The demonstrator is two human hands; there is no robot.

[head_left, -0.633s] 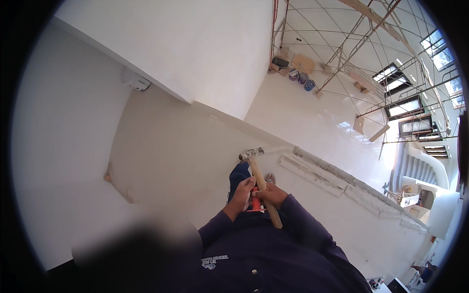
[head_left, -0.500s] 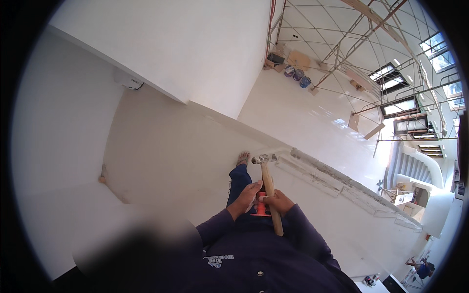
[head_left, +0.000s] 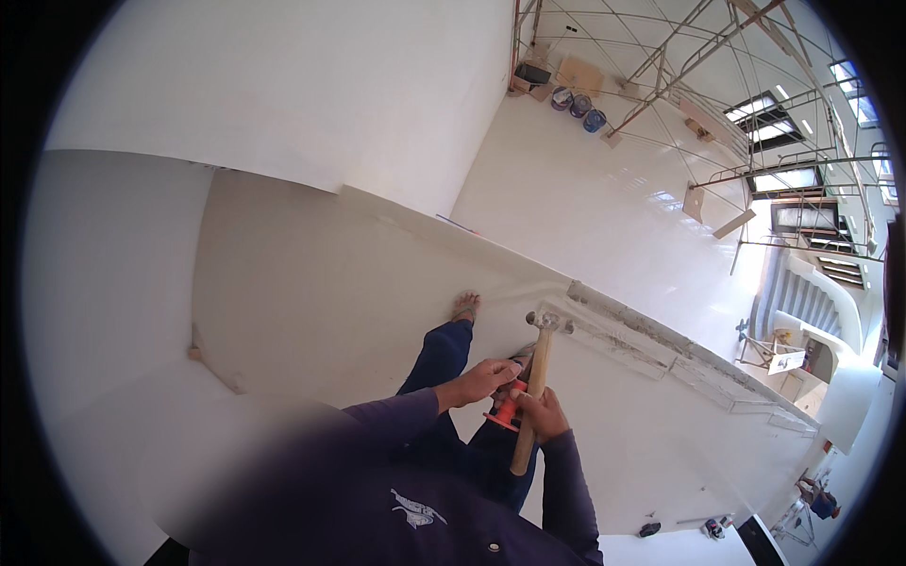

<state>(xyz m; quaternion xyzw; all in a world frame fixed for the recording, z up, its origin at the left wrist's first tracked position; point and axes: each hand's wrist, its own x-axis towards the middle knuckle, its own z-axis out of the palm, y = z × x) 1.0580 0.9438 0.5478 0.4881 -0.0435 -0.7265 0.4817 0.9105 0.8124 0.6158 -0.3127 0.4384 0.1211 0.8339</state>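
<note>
Hammer (head_left: 539,363), partly covered by right grip (head_left: 545,415); orange tool (head_left: 507,412), tip unclear.

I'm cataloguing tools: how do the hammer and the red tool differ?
The hammer has a pale wooden handle, the red tool a vivid grip. The hammer looks longer than the red tool's visible part. The hammer has a metallic head, the red tool a flat flange. Both touch the right hand.
</note>
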